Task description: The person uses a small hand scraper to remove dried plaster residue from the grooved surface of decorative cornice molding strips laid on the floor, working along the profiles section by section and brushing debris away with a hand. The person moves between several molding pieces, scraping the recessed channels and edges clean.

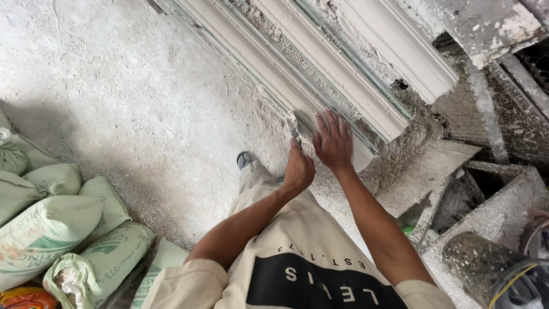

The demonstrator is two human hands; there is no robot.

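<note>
Plaster-casting workshop | long white moulded plaster cornice lengths (343, 63) on a dust-caked bench | stacked pale green powder sacks (57, 223) | white-powdered concrete floor (131, 97)

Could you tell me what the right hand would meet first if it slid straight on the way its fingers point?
The right hand already lies flat on the white plaster moulding; straight ahead, probably its next raised ridge.

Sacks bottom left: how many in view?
5 pale green sacks at least, heaped on the floor: one against the left edge, one beside it, a big one in front, one behind that, one lowest. More may lie hidden underneath.
</note>
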